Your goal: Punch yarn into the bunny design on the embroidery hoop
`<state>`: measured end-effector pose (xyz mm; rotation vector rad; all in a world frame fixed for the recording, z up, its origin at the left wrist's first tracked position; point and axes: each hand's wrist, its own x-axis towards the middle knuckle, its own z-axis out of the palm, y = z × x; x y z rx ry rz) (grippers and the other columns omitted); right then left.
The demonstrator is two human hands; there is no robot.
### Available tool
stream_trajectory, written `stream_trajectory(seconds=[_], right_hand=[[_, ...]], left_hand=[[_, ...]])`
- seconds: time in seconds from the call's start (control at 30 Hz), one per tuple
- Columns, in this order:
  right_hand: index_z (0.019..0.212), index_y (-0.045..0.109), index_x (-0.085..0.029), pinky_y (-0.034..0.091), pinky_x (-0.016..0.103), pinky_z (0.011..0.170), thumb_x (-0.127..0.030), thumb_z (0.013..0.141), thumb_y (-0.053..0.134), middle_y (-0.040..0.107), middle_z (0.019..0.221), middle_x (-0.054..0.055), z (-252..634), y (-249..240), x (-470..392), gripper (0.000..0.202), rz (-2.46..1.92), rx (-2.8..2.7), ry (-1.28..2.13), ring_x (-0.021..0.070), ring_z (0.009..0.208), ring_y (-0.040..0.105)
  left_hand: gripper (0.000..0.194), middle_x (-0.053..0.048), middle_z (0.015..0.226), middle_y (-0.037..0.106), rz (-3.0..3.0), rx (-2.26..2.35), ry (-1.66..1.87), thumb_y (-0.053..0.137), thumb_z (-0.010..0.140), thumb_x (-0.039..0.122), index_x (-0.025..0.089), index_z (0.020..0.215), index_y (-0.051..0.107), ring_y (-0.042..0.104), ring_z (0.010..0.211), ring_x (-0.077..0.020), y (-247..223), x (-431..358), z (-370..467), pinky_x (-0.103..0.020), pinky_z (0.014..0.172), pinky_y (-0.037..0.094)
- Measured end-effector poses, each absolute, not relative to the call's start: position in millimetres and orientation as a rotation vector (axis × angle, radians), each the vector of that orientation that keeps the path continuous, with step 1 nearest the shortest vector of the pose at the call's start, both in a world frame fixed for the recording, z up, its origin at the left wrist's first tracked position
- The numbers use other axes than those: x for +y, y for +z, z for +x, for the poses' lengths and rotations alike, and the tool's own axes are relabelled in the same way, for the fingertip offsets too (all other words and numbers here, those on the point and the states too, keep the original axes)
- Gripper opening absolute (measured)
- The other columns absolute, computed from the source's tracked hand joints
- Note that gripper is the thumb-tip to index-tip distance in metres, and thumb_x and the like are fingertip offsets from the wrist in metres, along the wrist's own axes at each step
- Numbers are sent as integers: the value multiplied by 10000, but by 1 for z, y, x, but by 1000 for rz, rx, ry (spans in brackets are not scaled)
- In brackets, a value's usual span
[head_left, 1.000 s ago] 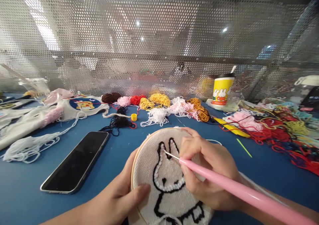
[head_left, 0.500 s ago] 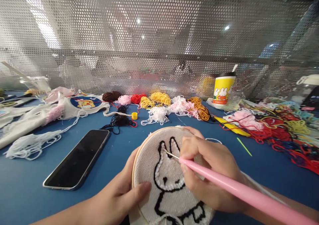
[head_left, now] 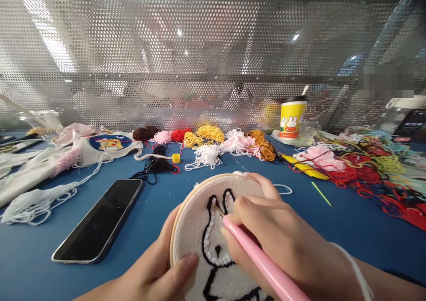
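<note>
A round embroidery hoop (head_left: 181, 212) holds white cloth (head_left: 189, 230) with a rabbit outline in black yarn and white loops along its inner edge. My left hand (head_left: 163, 261) grips the hoop's left side, thumb on the cloth. Closed around a pink punch needle (head_left: 256, 254) is my right hand (head_left: 282, 234); the metal tip meets the cloth at the rabbit's left ear. White yarn (head_left: 356, 267) runs over my right wrist. Fingers show behind the hoop's upper right edge; my right hand hides part of the rabbit.
A black phone (head_left: 101, 221) lies to the left on the blue table (head_left: 159, 221). Yarn bundles (head_left: 209, 134) line the back, near a yellow cup (head_left: 293, 116). Tangled yarn (head_left: 362, 163) covers the right side. A perforated metal screen (head_left: 213, 39) stands behind.
The punch needle's tip has moved slightly left and now looks deeper in the cloth at the ear. Its handle is steeper. The hoop sits a little lower, and the whole view has shifted somewhat.
</note>
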<state>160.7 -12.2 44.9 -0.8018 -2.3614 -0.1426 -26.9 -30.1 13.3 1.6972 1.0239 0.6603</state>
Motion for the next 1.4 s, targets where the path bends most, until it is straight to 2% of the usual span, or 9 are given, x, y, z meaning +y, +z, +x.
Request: stream_trajectory(seconds=[0.17, 0.4, 0.5, 0.73, 0.83, 0.93, 1.4], right_hand=[[643, 463, -162, 273, 497, 869, -151, 800, 398, 514, 510, -26, 159, 40, -12, 170, -848, -2362, -153, 108, 496, 491], [688, 525, -143, 203, 492, 957, -93, 795, 392, 499, 484, -42, 155, 32, -6, 177, -692, -2272, -297, 85, 464, 457], [707, 503, -139, 240, 471, 966, -157, 780, 445, 495, 520, -36, 157, 34, -2, 94, -655, -2279, -171, 89, 485, 459], [664, 413, -181, 330, 462, 930, -98, 689, 448, 381, 469, -91, 163, 34, 0, 93, -641, -2038, 122, 50, 395, 357], [669, 408, -182, 334, 465, 930, -80, 679, 439, 403, 478, -86, 164, 29, 3, 107, -605, -1992, 170, 51, 401, 368], [670, 412, -184, 328, 475, 935, -77, 673, 443, 426, 491, -80, 165, 25, 5, 111, -592, -1964, 216, 51, 411, 378], [662, 387, -194, 321, 483, 940, -81, 674, 436, 396, 475, -83, 167, 24, 5, 123, -592, -1974, 280, 53, 404, 344]], left_hand=[[571, 20, 1394, 195, 1724, 991, 609, 342, 821, 345, 280, 1317, 67, 169, 1255, -247, 17, -31, -28, -374, 996, 255], [573, 36, 1400, 170, 1747, 981, 607, 349, 823, 327, 310, 1312, 51, 158, 1260, -228, 19, -32, -28, -355, 1014, 222], [597, 15, 1400, 175, 1713, 972, 568, 349, 820, 356, 284, 1316, 26, 137, 1264, -226, 17, -30, -29, -345, 1008, 240], [597, 20, 1395, 181, 1621, 969, 600, 373, 821, 359, 304, 1308, 32, 168, 1254, -223, 10, -20, -33, -351, 1015, 206], [595, 21, 1392, 190, 1575, 934, 613, 379, 824, 346, 309, 1306, 33, 200, 1244, -216, 8, -17, -34, -347, 1005, 222], [592, 26, 1393, 184, 1547, 899, 614, 372, 830, 323, 300, 1306, 21, 173, 1254, -202, 8, -16, -34, -331, 1003, 225], [600, 58, 1393, 166, 1550, 927, 602, 371, 829, 331, 309, 1303, 3, 157, 1254, -173, 7, -16, -35, -278, 1010, 197]])
